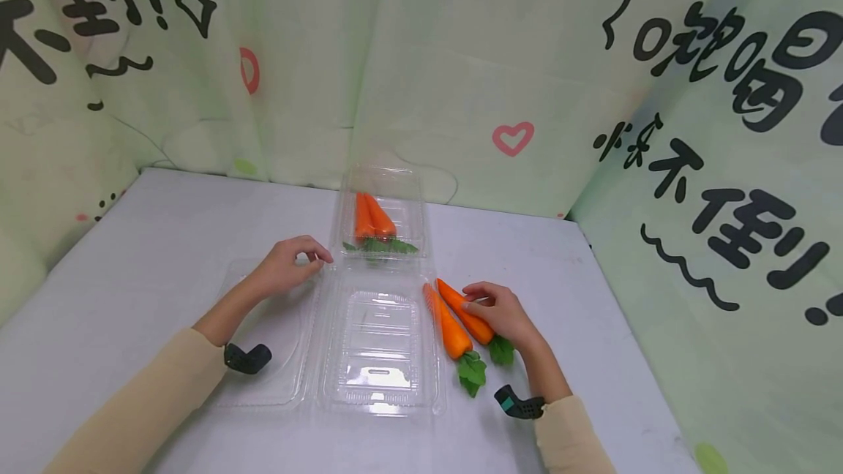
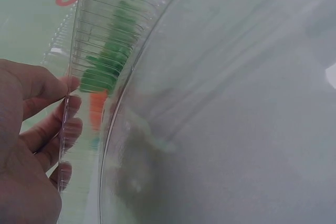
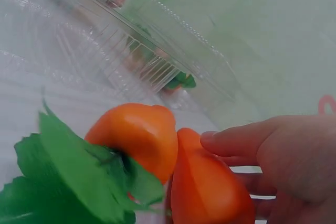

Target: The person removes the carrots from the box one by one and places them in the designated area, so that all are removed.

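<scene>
My left hand (image 1: 290,268) pinches the rim of a clear plastic container lid (image 2: 107,145) between thumb and fingertips. In the head view this lid lies to the left of its clear base (image 1: 382,346). On the right, my right hand (image 1: 503,313) grips an orange carrot (image 1: 476,324) with green leaves, thumb on one side and fingers on the other. A second leafy carrot (image 1: 454,335) lies against it, its tip over the right rim of the base. In the right wrist view both carrots show close up, the gripped carrot (image 3: 207,187) beside the thumb.
Behind the base stands another clear container (image 1: 416,203) with carrots (image 1: 372,218) inside, leaves toward me. All of it rests on a white table (image 1: 165,240). Pale green curtains (image 1: 454,42) with black writing and pink hearts hang at the back and sides.
</scene>
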The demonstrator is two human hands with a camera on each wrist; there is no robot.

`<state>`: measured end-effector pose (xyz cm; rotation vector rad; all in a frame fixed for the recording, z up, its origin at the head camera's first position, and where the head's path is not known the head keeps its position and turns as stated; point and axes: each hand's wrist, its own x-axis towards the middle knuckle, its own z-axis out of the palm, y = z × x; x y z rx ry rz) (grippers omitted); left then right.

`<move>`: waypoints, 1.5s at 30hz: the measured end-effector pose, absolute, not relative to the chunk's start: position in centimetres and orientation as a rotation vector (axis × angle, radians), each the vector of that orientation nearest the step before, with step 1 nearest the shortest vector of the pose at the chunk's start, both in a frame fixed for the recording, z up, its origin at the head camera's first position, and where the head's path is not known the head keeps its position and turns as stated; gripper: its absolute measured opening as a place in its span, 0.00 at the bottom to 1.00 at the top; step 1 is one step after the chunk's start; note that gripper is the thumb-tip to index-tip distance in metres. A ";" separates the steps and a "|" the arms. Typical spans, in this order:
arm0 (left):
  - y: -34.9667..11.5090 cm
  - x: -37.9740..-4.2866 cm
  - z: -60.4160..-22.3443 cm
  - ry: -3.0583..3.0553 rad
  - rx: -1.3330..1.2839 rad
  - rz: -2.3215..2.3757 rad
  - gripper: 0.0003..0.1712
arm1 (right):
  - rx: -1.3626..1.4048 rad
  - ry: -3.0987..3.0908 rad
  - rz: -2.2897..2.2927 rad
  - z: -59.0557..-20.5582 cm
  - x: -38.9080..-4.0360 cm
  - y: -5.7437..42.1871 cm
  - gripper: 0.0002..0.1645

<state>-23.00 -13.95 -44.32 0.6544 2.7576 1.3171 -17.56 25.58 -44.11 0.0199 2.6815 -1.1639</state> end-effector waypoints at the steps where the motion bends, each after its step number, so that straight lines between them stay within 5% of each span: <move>1: -14.0 -23.0 -44.3 2.758 0.653 1.317 0.11 | 0.021 2.683 -1.164 -44.1 -17.6 25.5 0.21; 12: -14.0 -23.2 -44.1 2.790 0.598 1.323 0.11 | 0.040 2.694 -1.178 -43.3 -17.7 25.6 0.22; 31: -12.7 -24.0 -42.7 2.864 0.550 1.356 0.31 | -0.009 2.715 -1.187 -42.2 -19.3 24.8 0.23; 45: -11.6 -24.5 -42.7 2.832 0.560 1.370 0.35 | -0.012 2.681 -1.257 -41.5 -20.1 23.6 0.25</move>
